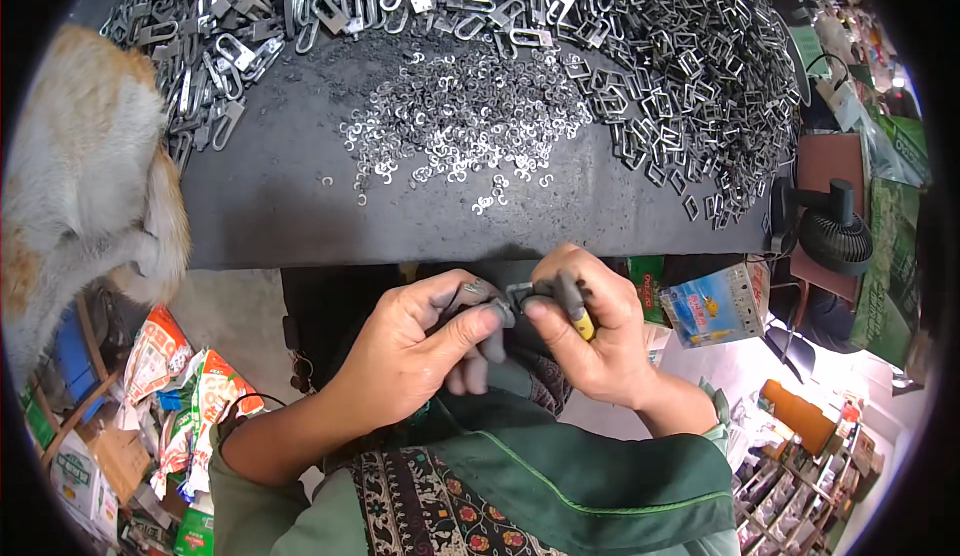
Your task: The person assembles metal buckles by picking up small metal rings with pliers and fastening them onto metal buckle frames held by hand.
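In front of the table edge, my two hands meet over my lap. My left hand [400,356] is closed, thumb and fingers pinching a small dark metal piece [508,311]. My right hand [605,341] is closed too, gripping a small metal loop [520,291] against that piece. A dark length with a yellow band [584,327] shows at my right fingers; whether it is a tool or a finger wrap I cannot tell. Beyond them, small C-shaped metal rings [460,136] lie heaped on the dark table [270,221].
Long U-shaped metal loops with plates [330,16] are piled at the back left, rectangular metal loops [690,96] at the back right. A white-and-orange cat [85,146] occupies the left table end. Right stands a black fan [838,231]. Plastic bags [190,386] lie lower left.
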Available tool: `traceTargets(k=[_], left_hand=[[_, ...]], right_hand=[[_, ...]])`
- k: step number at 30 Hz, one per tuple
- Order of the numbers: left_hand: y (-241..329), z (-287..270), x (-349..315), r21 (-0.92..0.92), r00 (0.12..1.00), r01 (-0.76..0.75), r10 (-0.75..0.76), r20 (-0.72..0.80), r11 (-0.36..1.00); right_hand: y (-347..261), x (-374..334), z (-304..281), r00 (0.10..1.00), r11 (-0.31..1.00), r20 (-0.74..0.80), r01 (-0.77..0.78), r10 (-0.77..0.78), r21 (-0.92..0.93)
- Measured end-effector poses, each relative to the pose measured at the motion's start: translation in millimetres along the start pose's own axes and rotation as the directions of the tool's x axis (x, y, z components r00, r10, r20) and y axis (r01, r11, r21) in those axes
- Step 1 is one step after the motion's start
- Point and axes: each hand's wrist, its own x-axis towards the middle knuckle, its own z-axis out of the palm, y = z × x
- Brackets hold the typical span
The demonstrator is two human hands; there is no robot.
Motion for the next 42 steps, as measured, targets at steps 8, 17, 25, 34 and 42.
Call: traceTargets(k=[8,17,25,34,42], left_hand=[[-20,9,4,0.884,0.642,-0.422,0.754,0.135,0.201],[1,-2,-5,0.115,0.986,-0.165,0.160,0.046,0.980],[-7,-17,-9,0.001,0.989,-0.122,0.122,-0.086,0.993],[-10,-19,-10,0.297,0.934,-0.315,0.350,-0.073,0.902],[3,-17,-6,0.144,0.957,-0.226,0.247,-0.149,0.963]], right_hand=[[-5,-6,1,0.788,0.633,0.314,-0.614,0.530,0.472],[-22,32,-43,0.968,0.874,0.239,0.181,-0.077,-0.452],[-10,59,-62,0.918,0.291,0.346,0.390,-0.193,-0.873],[-14,79,-63,0.848,0.220,0.488,0.526,-0.207,-0.821],[-25,74,-67,0.815,0.352,0.540,0.579,-0.211,-0.736]])
